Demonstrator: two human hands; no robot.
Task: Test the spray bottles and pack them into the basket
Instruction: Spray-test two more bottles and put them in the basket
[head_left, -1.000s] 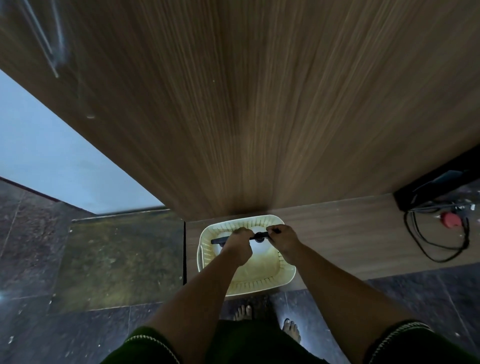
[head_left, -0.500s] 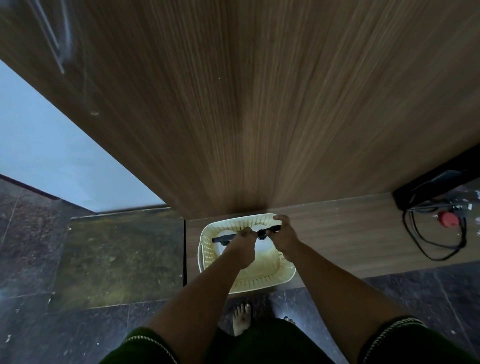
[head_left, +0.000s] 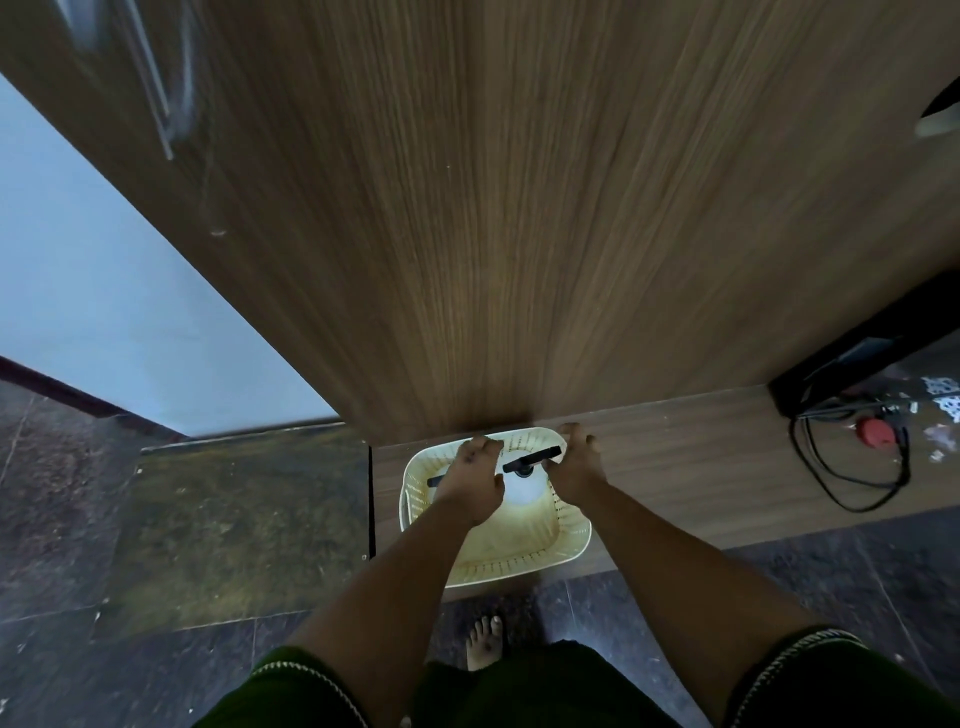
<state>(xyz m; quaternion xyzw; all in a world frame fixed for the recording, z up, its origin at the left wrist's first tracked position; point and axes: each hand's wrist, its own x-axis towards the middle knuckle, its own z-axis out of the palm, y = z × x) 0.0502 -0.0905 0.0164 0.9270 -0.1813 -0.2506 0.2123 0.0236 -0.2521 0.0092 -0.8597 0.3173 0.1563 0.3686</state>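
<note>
Spray bottle, pale body w/ black trigger head, stood inside cream slotted basket, toward its 12 o'clock end. Basket sat on low wooden ledge at foot of wood panel. A 2nd dark piece poked out at 9 o'clock of left hand; prob. another trigger head, body hidden, can't confirm.

Left hand lay over bottles, fingers curled down; what they gripped was hidden, so can't tell if closed on anything. Right hand sat at basket's 1–2 o'clock rim, fingers bent, touching or just beside nozzle tip; grip likewise can't tell.

Judgement, step in hand: seating bottles in basket. To do well: keep bodies upright, turn trigger heads so they lie within rim and don't cross, release only once base rests flat on basket floor. Risk: a trigger catching on slotted wall, tipping the bottle.

Vs 0.5 s ago: right hand had shifted from over the bottle head out toward 1 o'clock rim; black head was more exposed, angled up to the right. Left hand had moved further toward 12 o'clock. Basket unmoved. One bare foot was visible at 6 o'clock, as before.
</note>
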